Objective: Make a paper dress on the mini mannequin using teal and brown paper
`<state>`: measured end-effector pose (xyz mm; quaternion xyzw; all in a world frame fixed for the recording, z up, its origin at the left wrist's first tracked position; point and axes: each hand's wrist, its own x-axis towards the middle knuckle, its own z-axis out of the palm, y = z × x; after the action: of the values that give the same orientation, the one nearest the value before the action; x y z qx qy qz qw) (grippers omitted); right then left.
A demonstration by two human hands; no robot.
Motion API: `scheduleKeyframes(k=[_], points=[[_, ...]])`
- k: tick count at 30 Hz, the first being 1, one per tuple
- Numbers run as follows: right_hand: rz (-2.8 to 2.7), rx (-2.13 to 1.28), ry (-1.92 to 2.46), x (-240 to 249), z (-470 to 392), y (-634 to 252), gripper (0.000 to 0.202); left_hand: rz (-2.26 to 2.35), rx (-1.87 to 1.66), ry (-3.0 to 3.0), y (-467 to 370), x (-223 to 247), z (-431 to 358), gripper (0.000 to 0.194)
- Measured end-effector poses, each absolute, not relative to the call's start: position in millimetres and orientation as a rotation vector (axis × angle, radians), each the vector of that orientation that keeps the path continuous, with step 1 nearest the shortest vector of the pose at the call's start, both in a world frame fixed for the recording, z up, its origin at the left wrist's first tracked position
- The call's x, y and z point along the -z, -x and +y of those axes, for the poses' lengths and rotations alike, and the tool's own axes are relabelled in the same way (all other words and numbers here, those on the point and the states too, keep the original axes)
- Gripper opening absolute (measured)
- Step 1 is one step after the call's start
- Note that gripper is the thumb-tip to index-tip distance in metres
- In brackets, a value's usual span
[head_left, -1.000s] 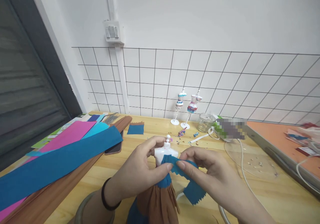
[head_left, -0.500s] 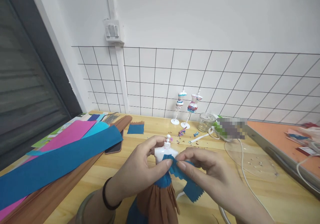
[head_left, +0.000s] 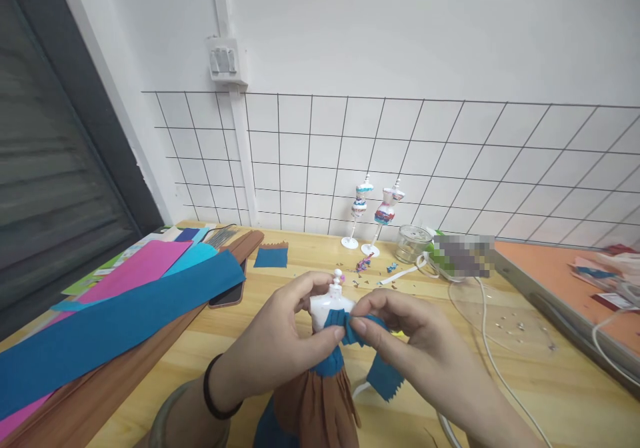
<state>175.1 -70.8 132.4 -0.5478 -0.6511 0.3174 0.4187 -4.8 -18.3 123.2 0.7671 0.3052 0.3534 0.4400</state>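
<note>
A small white mannequin stands upright near the front of the table, dressed in a brown skirt with blue at the waist. My left hand is wrapped round its torso, with the thumb pressing folded blue fabric on the chest. Between the thumb and fingers of my right hand the blue strip is pinched at the chest. Its loose zigzag-cut end hangs below my right hand. My left fingertips are hidden behind the mannequin.
Blue, pink and brown fabric lies at the left, partly over a phone. Two small mannequins stand at the back beside a glass jar. A clear plate and white cable lie at the right.
The blue strip is gathered into another fold at the chest, and its hanging end has shifted slightly up and left. My right hand has moved slightly left. My left hand has barely moved.
</note>
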Motion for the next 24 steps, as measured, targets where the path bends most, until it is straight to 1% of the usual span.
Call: scheduleKeyframes(k=[13,19,24], points=[[-1.613,-0.822,1.385,-131.9,-69.8,-173.3,0.018,0.755,-0.819,-1.893,4.7,-129.5,-19.8,0.043],[-1.598,-0.818,1.384,-128.9,-68.9,-173.4,0.016,0.736,-0.800,-1.846,5.5,-126.3,-18.4,0.046],[-1.575,-0.814,1.376,-129.6,-69.3,-173.3,0.016,0.733,-0.813,-1.846,5.5,-124.9,-17.8,0.044]])
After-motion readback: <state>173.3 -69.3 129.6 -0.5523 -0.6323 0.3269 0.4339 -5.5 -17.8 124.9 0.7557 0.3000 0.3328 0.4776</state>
